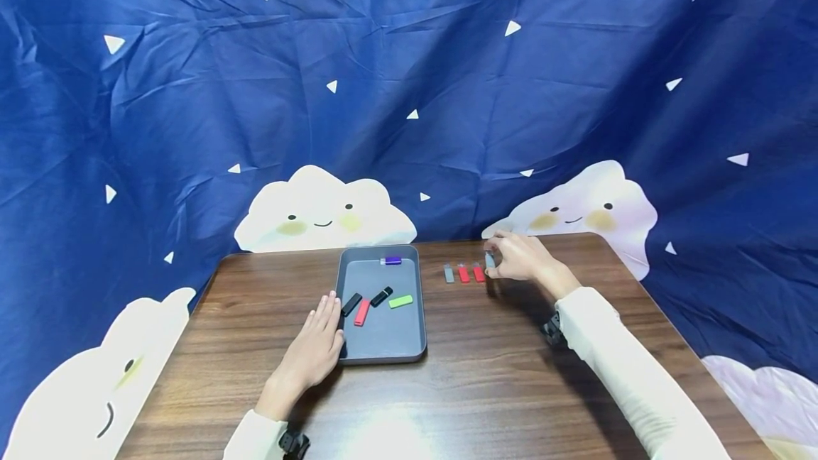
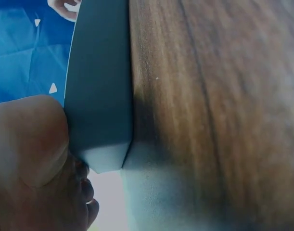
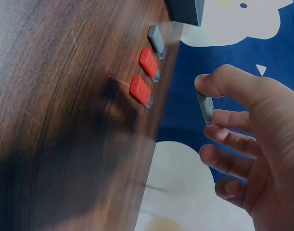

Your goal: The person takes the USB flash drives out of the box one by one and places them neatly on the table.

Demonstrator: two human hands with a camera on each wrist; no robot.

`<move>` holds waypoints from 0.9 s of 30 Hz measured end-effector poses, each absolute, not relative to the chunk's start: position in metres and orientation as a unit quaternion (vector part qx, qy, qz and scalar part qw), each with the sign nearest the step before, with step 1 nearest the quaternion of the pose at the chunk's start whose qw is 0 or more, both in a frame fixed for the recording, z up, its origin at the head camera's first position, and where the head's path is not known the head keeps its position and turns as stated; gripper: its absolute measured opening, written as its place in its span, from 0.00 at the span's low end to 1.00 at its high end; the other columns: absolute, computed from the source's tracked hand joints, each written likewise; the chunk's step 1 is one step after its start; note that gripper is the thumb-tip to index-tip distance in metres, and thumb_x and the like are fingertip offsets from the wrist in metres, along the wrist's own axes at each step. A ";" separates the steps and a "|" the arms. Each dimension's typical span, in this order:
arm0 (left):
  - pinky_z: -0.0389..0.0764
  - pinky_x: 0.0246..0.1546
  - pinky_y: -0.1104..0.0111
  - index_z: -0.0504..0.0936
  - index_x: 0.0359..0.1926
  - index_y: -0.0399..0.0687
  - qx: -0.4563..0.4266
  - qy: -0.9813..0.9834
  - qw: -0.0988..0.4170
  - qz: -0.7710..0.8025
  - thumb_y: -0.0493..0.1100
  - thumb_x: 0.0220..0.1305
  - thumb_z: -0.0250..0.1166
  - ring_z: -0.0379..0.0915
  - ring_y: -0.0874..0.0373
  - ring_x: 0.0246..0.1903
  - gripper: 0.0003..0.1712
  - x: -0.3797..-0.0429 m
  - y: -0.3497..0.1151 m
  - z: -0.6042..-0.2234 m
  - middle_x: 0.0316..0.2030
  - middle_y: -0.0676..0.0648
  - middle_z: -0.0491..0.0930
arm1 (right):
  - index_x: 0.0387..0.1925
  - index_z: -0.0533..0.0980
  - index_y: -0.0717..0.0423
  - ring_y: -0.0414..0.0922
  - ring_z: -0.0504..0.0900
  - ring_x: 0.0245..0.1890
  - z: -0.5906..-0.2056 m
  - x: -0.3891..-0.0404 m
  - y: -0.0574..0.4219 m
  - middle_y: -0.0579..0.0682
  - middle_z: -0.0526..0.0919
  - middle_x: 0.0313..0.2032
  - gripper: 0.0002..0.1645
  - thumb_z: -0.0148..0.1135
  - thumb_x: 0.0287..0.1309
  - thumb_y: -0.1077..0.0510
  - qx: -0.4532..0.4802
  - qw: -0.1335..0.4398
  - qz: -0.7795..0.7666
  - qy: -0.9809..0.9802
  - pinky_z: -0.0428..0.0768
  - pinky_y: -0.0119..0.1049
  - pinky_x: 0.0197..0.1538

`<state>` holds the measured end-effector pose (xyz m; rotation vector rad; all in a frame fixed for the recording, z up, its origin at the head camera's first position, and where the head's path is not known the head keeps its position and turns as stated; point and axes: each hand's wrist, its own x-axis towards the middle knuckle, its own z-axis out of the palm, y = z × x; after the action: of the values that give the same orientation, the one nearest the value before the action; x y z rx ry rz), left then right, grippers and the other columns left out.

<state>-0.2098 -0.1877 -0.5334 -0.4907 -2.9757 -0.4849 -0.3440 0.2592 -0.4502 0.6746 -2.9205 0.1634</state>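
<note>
Between thumb and fingers, my right hand [image 1: 519, 257] pinches a grey USB stick [image 3: 206, 108] with a clear cap end, held above the tabletop. Left of it a grey USB stick [image 1: 449, 273] and two red USB sticks [image 1: 463, 273] lie in a row on the table. My left hand [image 1: 314, 346] rests with straight fingers against the left side of a grey tray [image 1: 381, 358]. Inside the tray lie a purple USB stick [image 1: 393, 260], a green one [image 1: 400, 301], a red one [image 1: 361, 313] and two black ones [image 1: 381, 297].
The brown wooden table [image 1: 486, 389] ends at a far edge close behind the tray and the row. A blue curtain [image 1: 447, 91] with white clouds and triangles hangs behind it. Dark wrist devices [image 1: 553, 329] sit at both sleeves.
</note>
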 end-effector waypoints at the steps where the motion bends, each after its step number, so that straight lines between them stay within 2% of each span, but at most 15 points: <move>1: 0.56 0.83 0.43 0.56 0.81 0.28 -0.160 -0.973 0.044 -0.158 0.43 0.83 0.51 0.47 0.36 0.84 0.35 -0.210 -0.188 -0.534 0.84 0.33 0.51 | 0.53 0.87 0.50 0.52 0.87 0.43 -0.451 -0.345 0.260 0.50 0.85 0.50 0.30 0.78 0.49 0.42 0.223 0.070 0.055 -0.971 0.86 0.57 0.41; 11: 0.57 0.83 0.43 0.56 0.81 0.28 -0.162 -0.973 0.044 -0.160 0.42 0.83 0.50 0.47 0.37 0.84 0.35 -0.208 -0.187 -0.535 0.84 0.33 0.51 | 0.55 0.86 0.51 0.55 0.88 0.47 -0.459 -0.348 0.272 0.53 0.84 0.57 0.31 0.77 0.51 0.42 0.207 0.048 0.066 -0.975 0.86 0.60 0.47; 18: 0.56 0.83 0.43 0.56 0.81 0.28 -0.161 -0.973 0.042 -0.160 0.43 0.83 0.50 0.46 0.37 0.84 0.35 -0.207 -0.187 -0.534 0.84 0.33 0.51 | 0.56 0.85 0.52 0.63 0.87 0.53 -0.464 -0.351 0.274 0.60 0.81 0.66 0.32 0.78 0.51 0.43 0.199 0.033 0.072 -0.977 0.85 0.65 0.53; 27: 0.57 0.83 0.42 0.58 0.80 0.26 -0.163 -0.972 0.050 -0.164 0.41 0.82 0.52 0.48 0.36 0.84 0.35 -0.207 -0.186 -0.534 0.83 0.32 0.53 | 0.58 0.84 0.52 0.63 0.87 0.53 -0.472 -0.358 0.277 0.59 0.80 0.66 0.32 0.77 0.52 0.46 0.196 0.016 0.072 -0.978 0.85 0.64 0.53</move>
<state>-0.2074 -0.1863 -0.5340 -0.4970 -2.9591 -0.4998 -0.3579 0.2774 -0.4722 0.6090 -3.0419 0.2240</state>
